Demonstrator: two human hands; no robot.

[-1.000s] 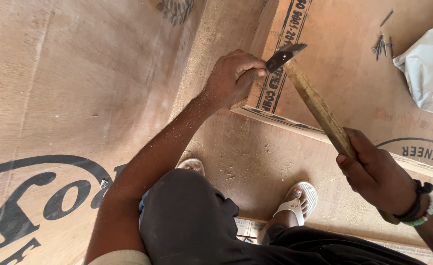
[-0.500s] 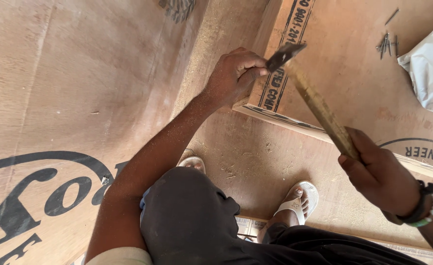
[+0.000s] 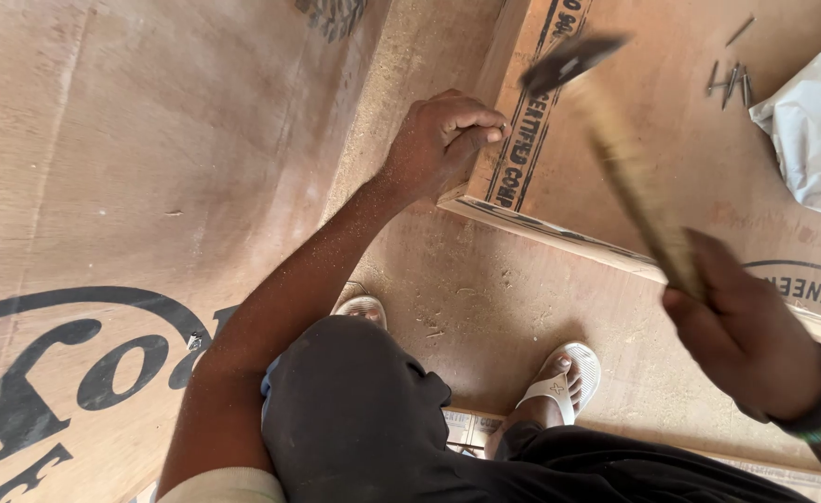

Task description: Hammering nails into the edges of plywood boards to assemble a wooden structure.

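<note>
Since the earlier frames the hammer [image 3: 615, 158] has lifted away from the left hand: its dark head was close to the fingers before, and now it is raised above the board and blurred by motion. This looks like the middle of a swing, so the hammering is going on and is not finished.

The hammer has a pale wooden handle and a dark metal head. The head is near the top of the view, above the printed edge strip of the plywood board [image 3: 615, 200]. The right hand [image 3: 746, 340] has its fingers closed tightly around the lower end of the handle, and there is a beaded band on the wrist.

The left hand [image 3: 443, 140] rests at the corner of the board with the fingers [image 3: 485, 126] pinched together against the edge. They seem to grip something small, maybe a nail, but it is too small to tell.

A few loose nails [image 3: 732, 79] lie on the board further away, beside a white plastic bag [image 3: 811, 130]. Below, the person's feet in white sandals [image 3: 559, 377] stand on a dusty plywood floor [image 3: 485, 298], and a large plywood sheet [image 3: 122, 186] with dark printing lies at the left.
</note>
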